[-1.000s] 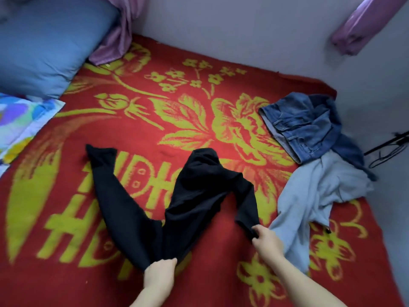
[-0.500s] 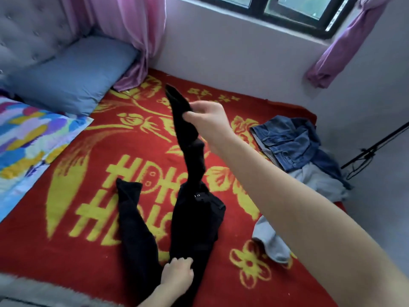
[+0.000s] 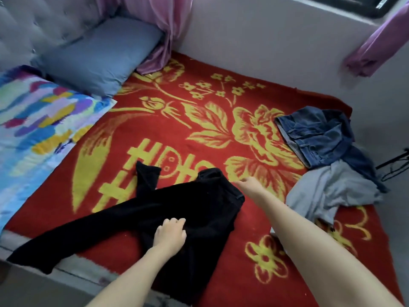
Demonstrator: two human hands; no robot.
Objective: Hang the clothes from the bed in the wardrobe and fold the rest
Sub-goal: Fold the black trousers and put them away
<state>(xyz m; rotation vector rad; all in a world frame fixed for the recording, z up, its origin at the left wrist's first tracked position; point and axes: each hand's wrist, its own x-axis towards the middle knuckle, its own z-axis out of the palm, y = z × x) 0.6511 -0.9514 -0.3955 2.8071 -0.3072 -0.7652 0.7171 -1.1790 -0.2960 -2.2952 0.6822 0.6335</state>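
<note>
Where the red blanket with yellow flowers (image 3: 199, 134) covers the bed, a pair of black cloth trousers (image 3: 199, 207) lies near the front edge. The legs are splayed apart, and one leg end trails over the edge at lower left. The left hand (image 3: 170, 234) sits on the middle of the trousers, fingers curled down into the cloth, gripping a fold as far as I can see. The right hand (image 3: 250, 186) is at the waist end and blurred; I cannot tell whether its fingers are spread or pinching, or whether they touch the cloth. Folding looks barely begun. Risks, by my reckoning: the overhanging leg could drag the trousers off the bed if the left hand lets go. Splayed legs would fold crooked unless lined up first. The crumpled pale grey garment (image 3: 332, 189) lies just beside the right arm and could be swept along.
</note>
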